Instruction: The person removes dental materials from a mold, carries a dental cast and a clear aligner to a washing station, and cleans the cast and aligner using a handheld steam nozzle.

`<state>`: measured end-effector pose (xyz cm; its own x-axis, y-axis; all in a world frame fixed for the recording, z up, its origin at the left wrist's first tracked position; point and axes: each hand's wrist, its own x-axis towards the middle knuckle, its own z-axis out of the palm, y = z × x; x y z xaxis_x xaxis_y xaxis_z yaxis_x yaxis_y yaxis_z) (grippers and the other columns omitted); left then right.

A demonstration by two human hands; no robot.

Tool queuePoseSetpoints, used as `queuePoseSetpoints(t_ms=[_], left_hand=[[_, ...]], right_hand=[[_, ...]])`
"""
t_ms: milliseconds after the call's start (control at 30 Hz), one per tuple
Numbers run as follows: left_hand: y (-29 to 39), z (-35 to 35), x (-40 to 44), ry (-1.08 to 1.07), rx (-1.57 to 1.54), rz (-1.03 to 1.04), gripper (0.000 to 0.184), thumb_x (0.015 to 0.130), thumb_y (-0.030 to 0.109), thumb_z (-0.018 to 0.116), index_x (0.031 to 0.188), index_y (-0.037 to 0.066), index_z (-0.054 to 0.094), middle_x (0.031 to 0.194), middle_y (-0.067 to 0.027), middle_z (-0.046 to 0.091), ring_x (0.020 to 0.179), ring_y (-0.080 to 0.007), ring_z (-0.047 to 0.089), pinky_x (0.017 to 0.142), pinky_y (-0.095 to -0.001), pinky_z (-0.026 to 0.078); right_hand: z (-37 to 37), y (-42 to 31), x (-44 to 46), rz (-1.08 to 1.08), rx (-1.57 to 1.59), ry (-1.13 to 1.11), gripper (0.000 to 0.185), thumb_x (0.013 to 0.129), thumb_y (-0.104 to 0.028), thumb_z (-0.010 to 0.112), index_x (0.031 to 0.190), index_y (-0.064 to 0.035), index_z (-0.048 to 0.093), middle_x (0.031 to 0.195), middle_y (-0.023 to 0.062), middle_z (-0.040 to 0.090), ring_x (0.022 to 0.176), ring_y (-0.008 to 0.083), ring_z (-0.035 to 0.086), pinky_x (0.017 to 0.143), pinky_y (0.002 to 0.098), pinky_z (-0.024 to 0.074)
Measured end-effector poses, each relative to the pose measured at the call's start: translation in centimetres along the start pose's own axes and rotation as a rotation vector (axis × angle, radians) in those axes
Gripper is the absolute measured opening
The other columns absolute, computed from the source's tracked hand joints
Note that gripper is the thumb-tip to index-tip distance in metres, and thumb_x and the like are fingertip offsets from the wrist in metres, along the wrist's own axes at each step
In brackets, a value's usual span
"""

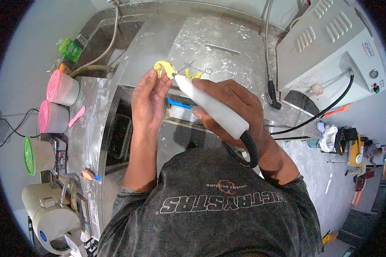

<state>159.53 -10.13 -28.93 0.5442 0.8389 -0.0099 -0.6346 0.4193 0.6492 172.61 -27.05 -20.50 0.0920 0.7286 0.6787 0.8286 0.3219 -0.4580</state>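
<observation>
My left hand (149, 100) is closed, its fingertips holding up a yellow arch-shaped piece (165, 67) that looks like a dental cast. My right hand (240, 107) wraps around a white tapered handpiece (214, 109) with a black hose at its rear end. The dark nozzle tip points at the yellow piece and is very close to it; I cannot tell if they touch. On the steel counter behind lies a smaller yellow piece (194, 74), partly hidden by the handpiece. Below the hands, a blue-handled tool (179, 103) lies by the counter's front edge.
A steel counter (158, 38) spans the back, with a sink (111, 38) at left. A white box-shaped machine (326, 47) with a black hose stands at right. Pink-lidded tubs (66, 90), a green-lidded tub (40, 155) and a cream machine (49, 210) line the left side.
</observation>
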Motion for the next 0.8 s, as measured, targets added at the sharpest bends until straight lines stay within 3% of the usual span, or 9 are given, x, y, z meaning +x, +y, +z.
queuePoseSetpoints(t_ms=[233, 333, 800], left_hand=[[0.00, 0.01, -0.18, 0.064, 0.006, 0.000, 0.026, 0.097, 0.015, 0.062, 0.114, -0.004, 0.061, 0.107, -0.0159, 0.068, 0.095, -0.0199, 0.069, 0.086, -0.0312, 0.059], [0.11, 0.29, -0.32, 0.054, -0.009, 0.000, 0.027, 0.097, 0.015, 0.061, 0.115, -0.005, 0.060, 0.105, -0.0158, 0.068, 0.094, -0.0198, 0.069, 0.086, -0.0313, 0.059], [0.29, 0.57, -0.74, 0.103, 0.077, 0.056, 0.033, 0.096, 0.020, 0.064, 0.116, -0.006, 0.059, 0.108, -0.0162, 0.068, 0.099, -0.0200, 0.067, 0.088, -0.0321, 0.057]], right_hand=[[0.05, -0.08, 0.26, 0.003, 0.026, -0.019, 0.052, 0.075, -0.016, 0.082, 0.122, -0.0057, 0.061, 0.103, 0.0123, 0.070, 0.088, 0.0310, 0.067, 0.074, 0.0400, 0.0543], [0.29, 0.12, 0.37, -0.050, 0.019, 0.018, 0.047, 0.080, -0.013, 0.077, 0.122, -0.0005, 0.062, 0.096, 0.0147, 0.066, 0.081, 0.0290, 0.065, 0.071, 0.0378, 0.0534], [0.24, -0.23, 0.00, -0.011, 0.003, 0.004, 0.048, 0.077, -0.016, 0.080, 0.120, -0.0037, 0.062, 0.103, 0.0147, 0.070, 0.084, 0.0311, 0.068, 0.071, 0.0403, 0.0550]])
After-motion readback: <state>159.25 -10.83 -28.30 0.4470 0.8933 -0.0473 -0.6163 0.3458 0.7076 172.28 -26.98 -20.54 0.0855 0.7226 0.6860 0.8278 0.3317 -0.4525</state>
